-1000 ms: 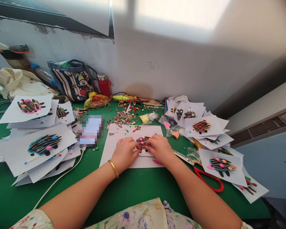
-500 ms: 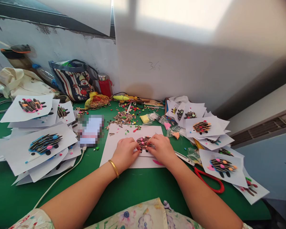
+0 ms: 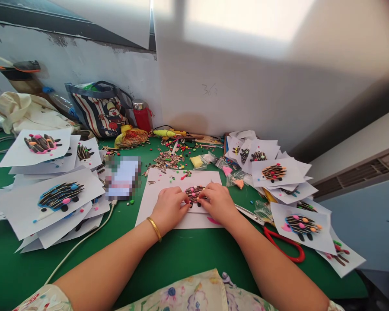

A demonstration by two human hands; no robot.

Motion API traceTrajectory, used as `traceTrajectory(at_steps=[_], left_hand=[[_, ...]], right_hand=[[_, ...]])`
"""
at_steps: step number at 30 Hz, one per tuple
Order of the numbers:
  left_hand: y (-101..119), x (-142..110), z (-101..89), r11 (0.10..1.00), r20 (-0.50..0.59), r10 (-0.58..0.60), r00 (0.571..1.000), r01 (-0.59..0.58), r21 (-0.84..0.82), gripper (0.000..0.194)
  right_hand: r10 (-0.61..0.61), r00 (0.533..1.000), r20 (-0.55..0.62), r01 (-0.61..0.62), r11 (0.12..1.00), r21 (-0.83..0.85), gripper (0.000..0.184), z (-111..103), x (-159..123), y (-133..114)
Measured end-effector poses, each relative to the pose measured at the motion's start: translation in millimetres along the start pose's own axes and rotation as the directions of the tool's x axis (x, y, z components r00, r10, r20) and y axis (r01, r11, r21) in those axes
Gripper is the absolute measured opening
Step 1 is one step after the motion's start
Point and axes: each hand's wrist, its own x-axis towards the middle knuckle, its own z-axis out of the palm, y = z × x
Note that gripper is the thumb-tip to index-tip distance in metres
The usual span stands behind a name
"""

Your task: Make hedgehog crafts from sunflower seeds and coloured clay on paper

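Several white cards (image 3: 21,207) with seed animals lay in loose piles well to the left of the hands, on the green worktop (image 3: 181,259). Behind them sat a cream cloth bag (image 3: 29,113), a striped bag (image 3: 95,110) and, just beside that one, a red bottle (image 3: 141,117). Between the card piles and the left hand lay a phone (image 3: 120,178), blurred out, with a white cable (image 3: 84,238) at its near end. The left hand (image 3: 170,207), with a gold bracelet (image 3: 154,229) at its wrist, rested on a large white sheet (image 3: 149,207), its thumb and fingers at the left edge of the seed animal (image 3: 193,194). Beyond both hands were scattered seeds (image 3: 166,160) and small coloured balls. The seed animal, dotted with pink, lay between the two hands. The right hand (image 3: 218,203) had its fingertips at the animal's right edge. The hands were slightly apart; whether either pinched a piece could not be told. Beyond the right hand were small bags of yellow (image 3: 196,161), pink and orange clay. To its right lay red-handled scissors (image 3: 285,250), then more cards (image 3: 311,242).
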Motion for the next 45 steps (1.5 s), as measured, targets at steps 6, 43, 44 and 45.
traceTrajectory(at_steps=[6,43,44,45], left_hand=[[1,0,0.2,1.000,0.021,-0.015,1.000,0.015,0.003,0.009],[-3,3,-8.0,0.973,-0.131,-0.050,0.990,0.018,-0.231,0.024],[-5,4,-8.2,0.965,-0.152,-0.056,0.987,0.014,-0.263,0.023],[-6,4,-8.2,0.957,-0.174,-0.062,0.983,0.009,-0.290,0.023]], right_hand=[[-0.006,1.000,0.002,0.006,1.000,0.027,0.003,1,0,0],[0.413,0.898,-0.151,-0.437,0.804,-0.402,0.041,-39,62,74],[0.429,0.893,-0.134,-0.444,0.795,-0.413,0.035,-39,66,78],[0.433,0.892,-0.129,-0.446,0.793,-0.416,0.030,-40,69,80]])
